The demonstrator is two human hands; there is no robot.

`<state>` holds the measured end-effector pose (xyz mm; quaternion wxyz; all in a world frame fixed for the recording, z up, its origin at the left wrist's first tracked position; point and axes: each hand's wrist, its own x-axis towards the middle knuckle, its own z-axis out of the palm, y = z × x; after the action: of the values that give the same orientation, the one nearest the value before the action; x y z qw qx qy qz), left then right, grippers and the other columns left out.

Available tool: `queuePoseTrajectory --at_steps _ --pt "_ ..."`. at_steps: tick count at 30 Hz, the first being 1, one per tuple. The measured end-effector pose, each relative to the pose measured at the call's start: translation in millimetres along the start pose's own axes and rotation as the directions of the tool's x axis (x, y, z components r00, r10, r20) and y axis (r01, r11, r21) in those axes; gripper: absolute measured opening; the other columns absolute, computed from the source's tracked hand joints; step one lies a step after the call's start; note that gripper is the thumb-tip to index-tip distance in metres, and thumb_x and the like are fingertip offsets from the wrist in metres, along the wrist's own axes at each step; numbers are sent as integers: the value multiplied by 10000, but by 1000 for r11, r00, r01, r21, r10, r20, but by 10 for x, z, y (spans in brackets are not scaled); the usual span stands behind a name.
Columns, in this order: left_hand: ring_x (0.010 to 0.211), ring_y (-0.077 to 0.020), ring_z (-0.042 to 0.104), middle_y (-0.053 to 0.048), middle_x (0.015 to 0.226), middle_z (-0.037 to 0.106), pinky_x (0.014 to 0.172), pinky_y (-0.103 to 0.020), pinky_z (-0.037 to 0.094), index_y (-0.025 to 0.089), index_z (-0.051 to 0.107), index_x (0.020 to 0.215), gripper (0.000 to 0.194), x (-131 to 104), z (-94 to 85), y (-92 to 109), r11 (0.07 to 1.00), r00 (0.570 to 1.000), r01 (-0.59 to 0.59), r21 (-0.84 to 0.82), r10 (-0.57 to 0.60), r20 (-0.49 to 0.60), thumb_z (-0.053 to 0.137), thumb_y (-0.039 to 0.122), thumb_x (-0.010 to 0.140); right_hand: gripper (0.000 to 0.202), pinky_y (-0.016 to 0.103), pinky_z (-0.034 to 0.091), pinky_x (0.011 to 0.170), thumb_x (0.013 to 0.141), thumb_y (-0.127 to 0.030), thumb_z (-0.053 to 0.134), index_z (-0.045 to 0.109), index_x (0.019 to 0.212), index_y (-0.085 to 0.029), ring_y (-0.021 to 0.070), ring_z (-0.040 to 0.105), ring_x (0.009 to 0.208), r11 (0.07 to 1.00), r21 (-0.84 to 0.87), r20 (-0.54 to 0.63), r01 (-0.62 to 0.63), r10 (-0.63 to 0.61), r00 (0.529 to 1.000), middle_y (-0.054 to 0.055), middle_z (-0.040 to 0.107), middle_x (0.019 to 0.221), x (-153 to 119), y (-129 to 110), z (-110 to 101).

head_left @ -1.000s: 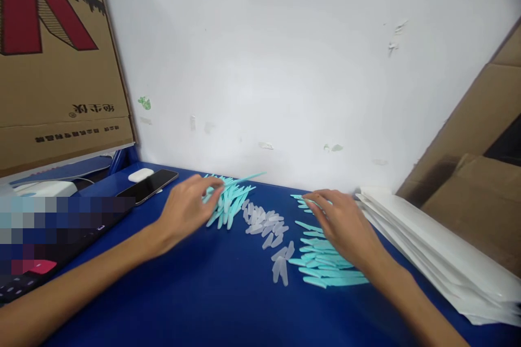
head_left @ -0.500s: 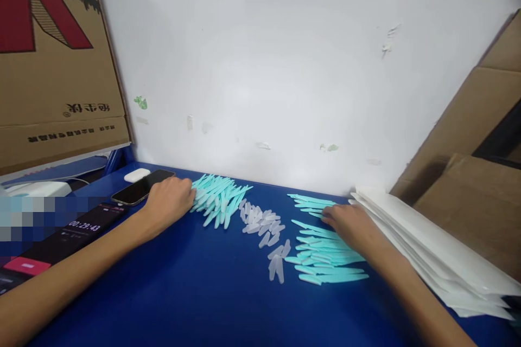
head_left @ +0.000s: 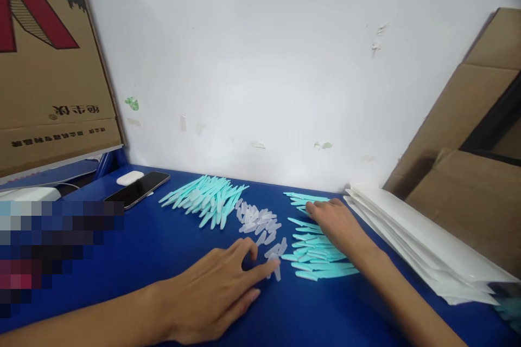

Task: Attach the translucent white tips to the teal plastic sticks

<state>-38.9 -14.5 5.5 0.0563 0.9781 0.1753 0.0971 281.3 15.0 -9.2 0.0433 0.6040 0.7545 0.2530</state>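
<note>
My left hand (head_left: pixel 215 287) is over the table with its fingers apart, and its index fingertip touches one of the loose translucent blade covers (head_left: pixel 277 272). More of these small covers (head_left: pixel 256 219) lie in a heap behind it. On the right, my right hand (head_left: pixel 336 222) is closed, its fingers curled down at the upper part of a spread of turquoise eyebrow razors (head_left: pixel 313 244). A razor seems to be pinched there, but the fingertips partly hide it. Another pile of turquoise razors (head_left: pixel 207 198) lies at the back left, with neither hand on it.
A phone (head_left: pixel 138 190) and a white case (head_left: pixel 129 178) lie at the back left. White envelopes (head_left: pixel 407 233) are stacked on the right. Cardboard boxes stand at left (head_left: pixel 61 81) and right (head_left: pixel 468 200). A white wall (head_left: pixel 252 65) rises behind the blue table (head_left: pixel 183 249).
My left hand has left the back-left razor pile and moved right and nearer, to the loose covers, its fingers now apart. My right hand stays at the right-hand razors.
</note>
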Motion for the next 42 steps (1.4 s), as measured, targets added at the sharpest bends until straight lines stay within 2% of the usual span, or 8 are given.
queuePoseTrajectory --at_steps 4,9,13,17,20,26,34,42 --pt "950 -197 583 -83 1188 538 717 -287 490 254 416 1434 439 4 52 -40 1000 1000 8 21 -8 20 436 201 998 212 354 416 750 948 -54 489 607 1099 -144 228 677 678 1000 3 -59 1 -1 998 71 717 734 -3 2 -76" --pt "813 -143 584 -27 1126 577 602 -249 396 288 545 1279 346 -17 129 -211 999 1000 2 47 0 -25 407 121 1009 262 322 431 697 998 -125 445 592 1205 -189 211 687 782 994 78 -176 79 -64 982 86 721 976 -7 -111 -228" --pt "801 -139 596 -31 1137 586 590 -242 389 252 604 1131 204 4 147 -319 997 996 14 79 -7 -86 431 208 1032 254 260 329 527 1031 -203 444 586 1236 -248 162 650 671 957 219 -264 192 -131 956 29 696 947 -46 -286 -339" --pt "815 -163 638 -40 1019 643 637 -250 453 199 598 1066 202 35 174 -379 993 984 113 30 -108 -138 400 224 1041 268 256 259 502 1058 -298 414 560 1283 -286 142 618 635 923 299 -295 241 -150 944 18 679 941 -94 -432 -455" --pt "790 -158 652 -24 950 672 681 -251 488 204 607 1079 231 29 224 -442 985 962 163 -55 -171 -211 384 254 1053 291 262 264 516 1068 -324 382 545 1304 -277 138 604 647 881 391 -276 265 -162 947 19 667 935 -119 -511 -534" --pt "801 -149 639 -41 979 668 690 -240 505 218 561 1291 330 15 282 -559 988 907 116 -99 -146 -395 335 185 1053 272 285 245 519 1049 -248 439 571 1285 -274 113 540 586 838 434 -263 331 -233 936 -15 636 861 -135 -585 -574" --pt "850 -132 654 -26 1068 661 709 -224 512 280 531 1345 358 13 263 -495 987 911 67 -144 -119 -396 372 167 1046 256 290 238 518 1035 -206 468 577 1259 -265 112 592 641 842 399 -252 364 -281 926 -15 639 886 -131 -651 -608" --pt "734 -128 648 -18 1038 663 593 -205 476 326 510 1385 492 -19 277 -497 990 907 136 -40 -141 -396 366 67 993 266 278 226 519 1020 -175 491 564 1262 -256 102 580 628 830 415 -287 374 -271 919 -23 630 849 -151 -645 -608"
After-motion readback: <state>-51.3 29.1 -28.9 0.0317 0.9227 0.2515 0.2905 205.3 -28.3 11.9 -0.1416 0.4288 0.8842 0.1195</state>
